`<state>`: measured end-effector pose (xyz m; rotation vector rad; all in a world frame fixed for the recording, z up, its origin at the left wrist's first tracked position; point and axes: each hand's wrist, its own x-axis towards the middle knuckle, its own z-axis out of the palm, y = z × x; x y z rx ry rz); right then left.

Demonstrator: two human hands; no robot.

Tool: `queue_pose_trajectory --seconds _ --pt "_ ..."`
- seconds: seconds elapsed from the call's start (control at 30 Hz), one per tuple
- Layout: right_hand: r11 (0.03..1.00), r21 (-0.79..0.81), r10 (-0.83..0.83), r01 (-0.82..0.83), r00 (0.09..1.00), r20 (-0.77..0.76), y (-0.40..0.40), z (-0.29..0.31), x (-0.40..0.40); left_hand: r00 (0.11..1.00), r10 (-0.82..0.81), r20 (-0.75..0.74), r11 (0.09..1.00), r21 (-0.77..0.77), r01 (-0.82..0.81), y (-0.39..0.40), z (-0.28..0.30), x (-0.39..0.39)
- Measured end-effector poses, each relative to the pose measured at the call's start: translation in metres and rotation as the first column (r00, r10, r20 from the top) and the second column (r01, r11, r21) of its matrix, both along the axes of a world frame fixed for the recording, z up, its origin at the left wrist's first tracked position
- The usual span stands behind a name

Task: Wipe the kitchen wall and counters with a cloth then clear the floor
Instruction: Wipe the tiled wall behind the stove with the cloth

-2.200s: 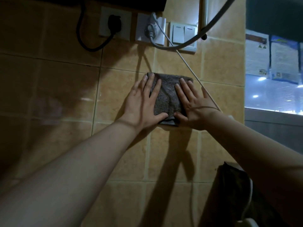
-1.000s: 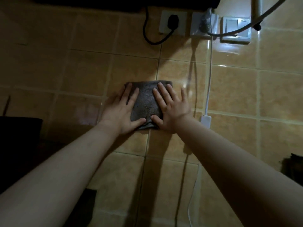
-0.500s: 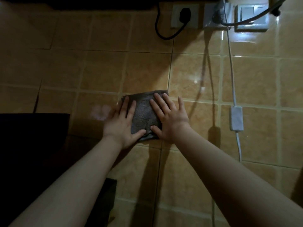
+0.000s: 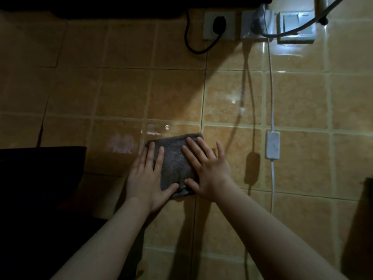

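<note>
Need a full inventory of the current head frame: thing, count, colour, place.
cloth: 1, grey, flat on the wall under both hands
wall: tan tiles, fills the frame
sockets: 2, pale, top centre, each with a plug in it
black cord: 1, loops below the first socket
switch: 1, pale, top right
white cord: 1, hangs down the wall, right of the cloth
inline box: 1, white, on the white cord
dark object: 1, black, left edge, unclear what
left hand: flat on the cloth
right hand: flat on the cloth
</note>
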<state>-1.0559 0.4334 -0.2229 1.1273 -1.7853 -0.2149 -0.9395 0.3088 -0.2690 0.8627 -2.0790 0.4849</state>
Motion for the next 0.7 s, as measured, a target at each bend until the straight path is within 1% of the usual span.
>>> queue_pose_trajectory --seconds 0.1,0.3,0.53,0.63,0.7 --pt "1.000 0.002 -0.006 0.005 1.000 0.004 0.007 -0.003 -0.005 1.000 -0.011 0.025 1.000 0.000 0.011 0.004 -0.002 -0.003" --pt "1.000 -0.028 -0.003 0.003 1.000 0.026 0.024 -0.007 -0.018 0.997 0.008 0.083 0.999 -0.047 -0.004 0.015 0.008 -0.013" --pt "0.996 -0.084 0.008 -0.002 0.997 0.070 0.069 0.005 -0.054 0.995 -0.075 0.067 0.994 -0.074 0.080 0.056 0.029 -0.048" --pt "0.992 -0.120 -0.029 0.037 0.997 0.068 0.094 0.014 -0.073 0.994 -0.094 0.063 0.986 -0.132 0.102 0.079 0.042 -0.071" --pt "0.990 -0.142 -0.001 0.007 0.999 0.042 0.108 0.018 -0.092 0.993 -0.095 0.073 0.981 -0.165 0.106 0.093 0.051 -0.085"
